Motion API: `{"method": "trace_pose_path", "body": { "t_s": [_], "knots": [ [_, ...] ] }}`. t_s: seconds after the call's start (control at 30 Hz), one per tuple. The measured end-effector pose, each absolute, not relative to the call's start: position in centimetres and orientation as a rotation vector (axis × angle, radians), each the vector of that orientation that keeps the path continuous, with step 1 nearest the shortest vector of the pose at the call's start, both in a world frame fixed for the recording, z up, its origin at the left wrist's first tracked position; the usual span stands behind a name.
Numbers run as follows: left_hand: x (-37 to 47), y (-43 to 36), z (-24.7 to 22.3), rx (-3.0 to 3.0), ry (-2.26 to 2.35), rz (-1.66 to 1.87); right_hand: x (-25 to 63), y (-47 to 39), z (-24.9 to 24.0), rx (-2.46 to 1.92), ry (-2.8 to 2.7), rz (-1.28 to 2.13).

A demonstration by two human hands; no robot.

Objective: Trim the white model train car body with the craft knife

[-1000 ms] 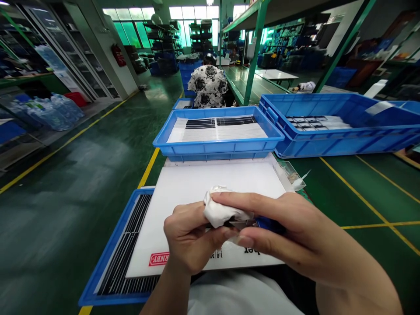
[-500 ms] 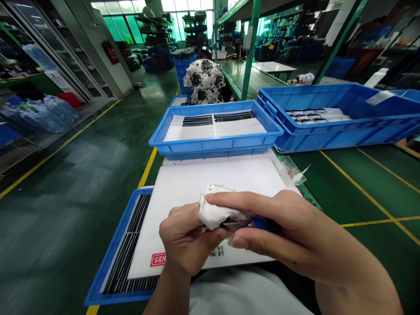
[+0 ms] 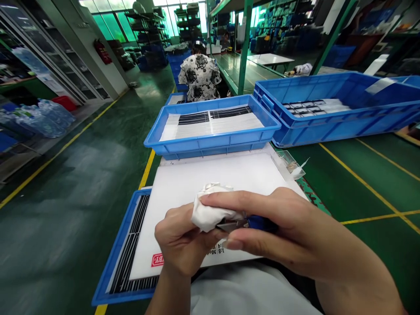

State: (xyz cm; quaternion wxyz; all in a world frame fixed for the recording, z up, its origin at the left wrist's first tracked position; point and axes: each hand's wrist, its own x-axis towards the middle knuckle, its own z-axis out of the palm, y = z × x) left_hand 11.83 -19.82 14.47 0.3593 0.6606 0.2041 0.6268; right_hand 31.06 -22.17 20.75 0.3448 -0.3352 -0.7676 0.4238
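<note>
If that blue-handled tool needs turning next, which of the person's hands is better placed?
Probably the right hand: its fingers close around the blue-handled tool at the handle. The left hand holds the white wad by the metal tip.

White cloth (image 3: 206, 216), blue tool handle (image 3: 260, 223), white board (image 3: 183, 179) with red label (image 3: 157, 260), black-and-white floral shirt (image 3: 200, 76) upper centre, green floor (image 3: 82, 183) left.
</note>
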Motion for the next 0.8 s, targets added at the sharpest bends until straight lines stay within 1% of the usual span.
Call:
{"method": "trace_pose_path", "body": {
  "t_s": [0.17,0.47,0.8],
  "knots": [
    [12.0,-19.99,14.34,1.621,0.505,1.61,31.15,-22.31,20.58,-0.918,-1.979,1.124],
    [11.93,-19.76,14.44,1.64,0.469,1.541,31.52,-22.41,20.41,-0.907,-1.99,1.14],
    [11.81,-19.55,14.56,1.734,0.526,1.605,31.49,-22.38,20.58,-0.964,-2.07,1.067]
  ]
}}
